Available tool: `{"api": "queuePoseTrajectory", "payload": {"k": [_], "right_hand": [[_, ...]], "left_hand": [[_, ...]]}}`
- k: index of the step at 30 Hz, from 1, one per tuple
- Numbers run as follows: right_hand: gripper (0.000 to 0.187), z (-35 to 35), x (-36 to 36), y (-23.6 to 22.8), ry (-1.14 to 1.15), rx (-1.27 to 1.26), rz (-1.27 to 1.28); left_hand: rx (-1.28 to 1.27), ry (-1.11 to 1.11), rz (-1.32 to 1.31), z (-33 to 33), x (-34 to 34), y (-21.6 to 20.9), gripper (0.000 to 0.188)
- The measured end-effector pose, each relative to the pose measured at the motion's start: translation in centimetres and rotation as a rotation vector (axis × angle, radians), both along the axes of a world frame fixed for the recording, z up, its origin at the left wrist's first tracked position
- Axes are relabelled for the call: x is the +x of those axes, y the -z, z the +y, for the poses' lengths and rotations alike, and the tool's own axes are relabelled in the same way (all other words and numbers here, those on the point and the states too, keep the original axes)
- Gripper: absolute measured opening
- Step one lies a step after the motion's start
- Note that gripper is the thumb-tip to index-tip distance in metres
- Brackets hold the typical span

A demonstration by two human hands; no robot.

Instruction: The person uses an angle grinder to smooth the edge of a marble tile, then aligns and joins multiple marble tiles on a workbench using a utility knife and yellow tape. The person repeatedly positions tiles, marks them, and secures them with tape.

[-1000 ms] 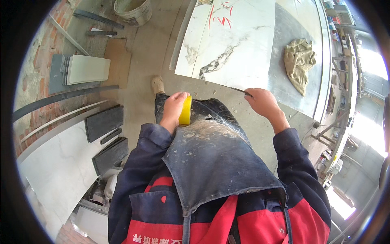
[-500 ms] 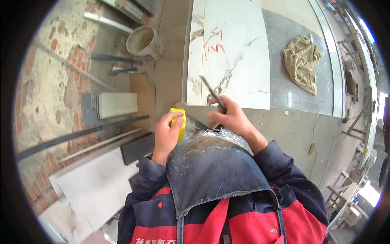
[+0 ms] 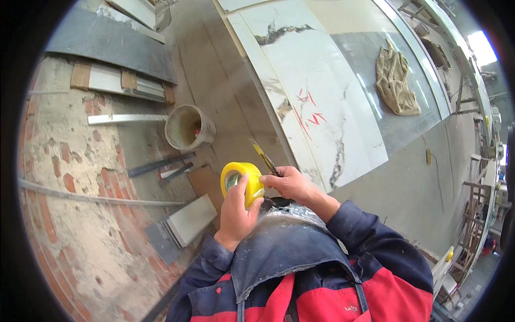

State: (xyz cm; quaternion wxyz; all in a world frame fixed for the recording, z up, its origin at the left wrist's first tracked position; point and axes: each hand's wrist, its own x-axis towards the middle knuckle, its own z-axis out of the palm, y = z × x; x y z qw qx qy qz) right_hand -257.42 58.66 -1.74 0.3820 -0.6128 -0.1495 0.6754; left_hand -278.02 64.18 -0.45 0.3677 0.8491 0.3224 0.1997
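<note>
A roll of yellow tape (image 3: 251, 170) is held in my left hand (image 3: 236, 212), its round core facing left. My right hand (image 3: 294, 187) has closed around a slim yellow-and-black utility knife (image 3: 266, 160), whose thin tip points up and to the left. The thumb and fingertips of that hand touch the right side of the roll. Both hands are close together in front of my dirty blue apron (image 3: 292, 241). Just beyond them lies a white marble-patterned slab (image 3: 343, 102) with red marks on its surface.
A dirty bucket (image 3: 206, 134) stands on the floor ahead to the left. A crumpled tan cloth (image 3: 396, 83) lies on a grey sheet (image 3: 370, 48) beyond the slab. Tile offcuts (image 3: 193, 220) and dark strips (image 3: 153, 166) rest near the brick wall (image 3: 64, 214) at left.
My view has swung to the left. My right hand has come over to the tape roll, and the roll has turned so its core shows. The knife now shows its yellow side.
</note>
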Motion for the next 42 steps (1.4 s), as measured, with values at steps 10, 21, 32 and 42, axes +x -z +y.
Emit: {"api": "queuePoseTrajectory", "payload": {"k": [10,21,32,42], "right_hand": [[0.061,7.9,-3.3,-4.7,0.247,0.39,-0.223],[0.032,19.5,8.5,3.7,0.404,0.235,-1.217],[0.031,26.5,25.7,8.0,0.697,-0.264,-1.249],[0.028,44.3,20.2,2.9,1.041,-0.195,-0.68]], "left_hand": [[-0.823,-0.096,-0.564,14.5,1.8,-4.4,0.06],[-0.691,0.091,-0.187,34.4,11.5,0.4,0.043],[-0.507,0.158,0.339,61.3,25.8,-1.0,0.038],[-0.077,1.007,0.692,75.2,49.3,7.4,0.054]]}}
